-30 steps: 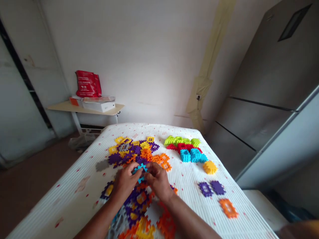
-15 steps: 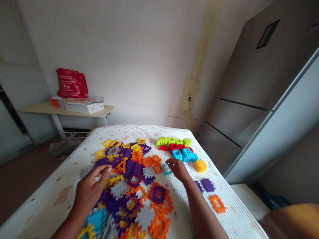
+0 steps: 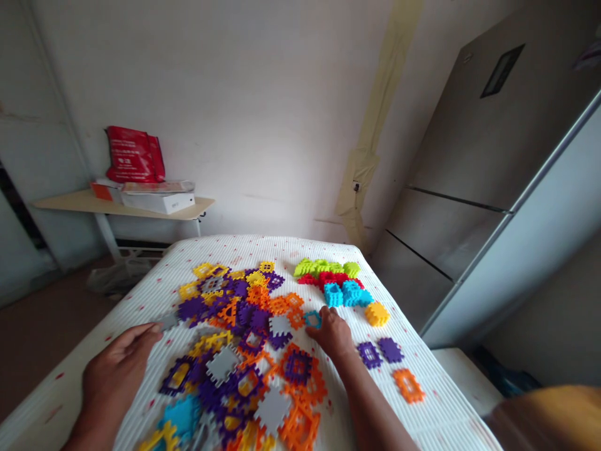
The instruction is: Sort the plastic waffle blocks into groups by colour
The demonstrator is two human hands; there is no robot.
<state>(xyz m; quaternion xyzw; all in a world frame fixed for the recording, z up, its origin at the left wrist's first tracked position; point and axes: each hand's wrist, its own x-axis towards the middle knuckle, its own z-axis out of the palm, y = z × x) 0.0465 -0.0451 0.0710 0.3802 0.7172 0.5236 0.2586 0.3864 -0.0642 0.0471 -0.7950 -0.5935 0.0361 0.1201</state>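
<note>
My left hand (image 3: pixel 119 366) is at the left side of the table, its thumb and forefinger pressed together. The fingertips meet the left edge of a flat grey interlocking tile (image 3: pixel 169 321); whether they grip it I cannot make out. Low over the table, my right hand (image 3: pixel 334 332) has its thumb and fingers around a small blue frame-shaped tile (image 3: pixel 313 319), partly covered by the hand. Between the hands spreads a loose pile of notched plastic tiles: purple (image 3: pixel 192 308), orange (image 3: pixel 300 426), yellow (image 3: pixel 211 341) and grey (image 3: pixel 273 408).
Sorted stacks of green (image 3: pixel 323 268), red (image 3: pixel 332 279), blue (image 3: pixel 351 293) and yellow tiles (image 3: pixel 377 314) stand at the right. Two purple tiles (image 3: pixel 390 350) and an orange frame tile (image 3: pixel 409 385) lie nearer. A fridge (image 3: pixel 451 175) is beyond the table's right edge.
My left hand has moved left, away from the pile and towards the grey tile. My right hand has shifted slightly down and left around the blue tile, uncovering a purple tile.
</note>
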